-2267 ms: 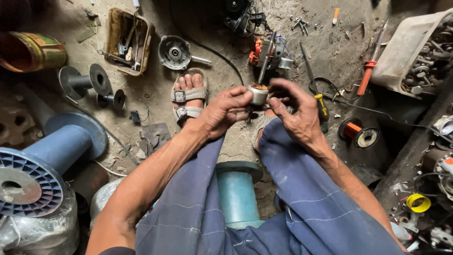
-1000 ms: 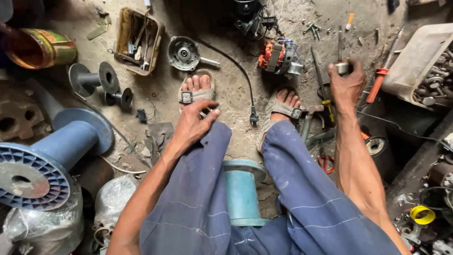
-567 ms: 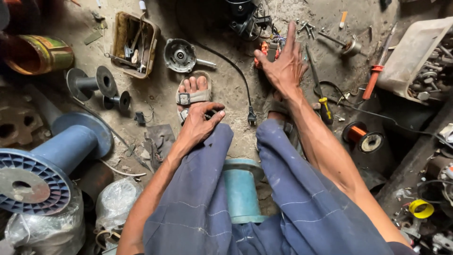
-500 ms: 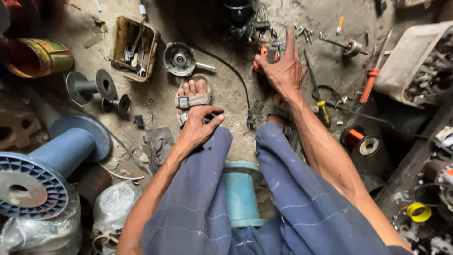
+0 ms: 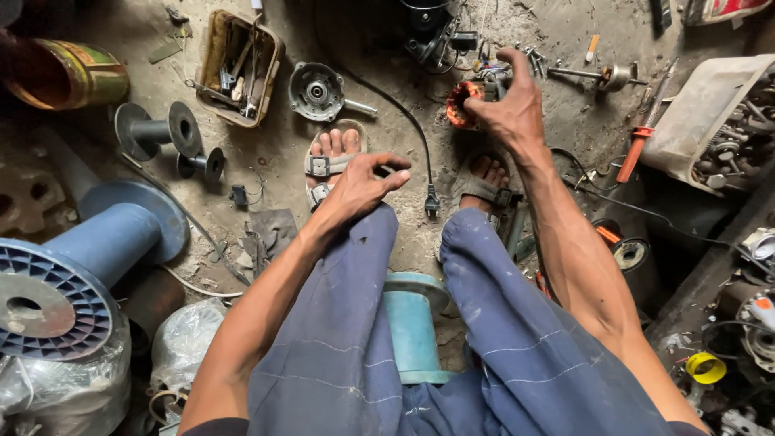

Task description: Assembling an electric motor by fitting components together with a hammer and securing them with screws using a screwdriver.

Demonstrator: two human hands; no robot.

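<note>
The person sits low with both legs stretched over a dirt floor (image 5: pixel 387 97), sandalled feet out in front. The right hand (image 5: pixel 507 109) reaches forward past the right foot (image 5: pixel 483 179) and lies on top of a stator (image 5: pixel 467 101), a small motor part wound with orange-red copper coil that sits on the floor. The fingers curl down over it in a closed grip, though the hand hides how firmly they pinch it. The left hand (image 5: pixel 355 190) rests on the left knee, just behind the left foot (image 5: pixel 333 160); its fingers are loosely spread and hold nothing.

A black cord (image 5: pixel 408 133) runs across the floor between the two feet and ends in a plug (image 5: pixel 432 202). A teal spool (image 5: pixel 412 323) lies between the knees. To the left lies a big blue reel (image 5: pixel 77 258), with a smaller dark spool (image 5: pixel 153 131) beyond it and a rusty tin (image 5: pixel 69 74) at the far left. A round metal motor cover (image 5: pixel 316 90) sits just beyond the left foot, beside a wooden tool box (image 5: pixel 236 64). On the right, a dirty white tub (image 5: pixel 702 121) holds metal parts, and a red-handled screwdriver (image 5: pixel 638 145) lies near it.
</note>
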